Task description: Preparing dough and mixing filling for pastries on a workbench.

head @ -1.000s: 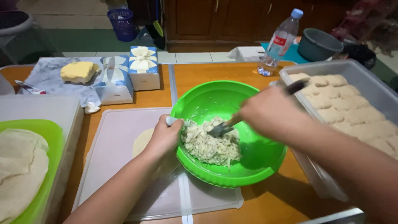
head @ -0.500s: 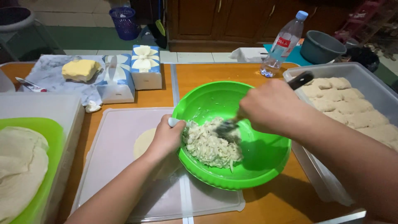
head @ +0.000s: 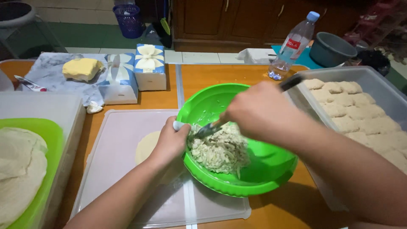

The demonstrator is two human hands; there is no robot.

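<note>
A bright green bowl (head: 271, 169) sits tilted toward me on the wooden table, holding a pale shredded filling (head: 220, 150). My left hand (head: 169, 142) grips the bowl's left rim. My right hand (head: 258, 112) is shut on a utensil (head: 205, 129) with a dark handle, its metal end in the filling at the bowl's left side. A thin round dough wrapper (head: 146, 146) lies on a translucent board (head: 123, 178) just left of the bowl, partly hidden by my left hand.
A grey tray (head: 386, 91) of folded dough pieces (head: 360, 112) stands at right. A green tray with flat dough sheets (head: 19, 169) is at left. A butter block (head: 80, 68), tissue boxes (head: 148, 68) and a water bottle (head: 292, 46) stand behind.
The bowl has tipped more toward my left hand. My right hand has moved the utensil leftward through the filling, toward the rim.
</note>
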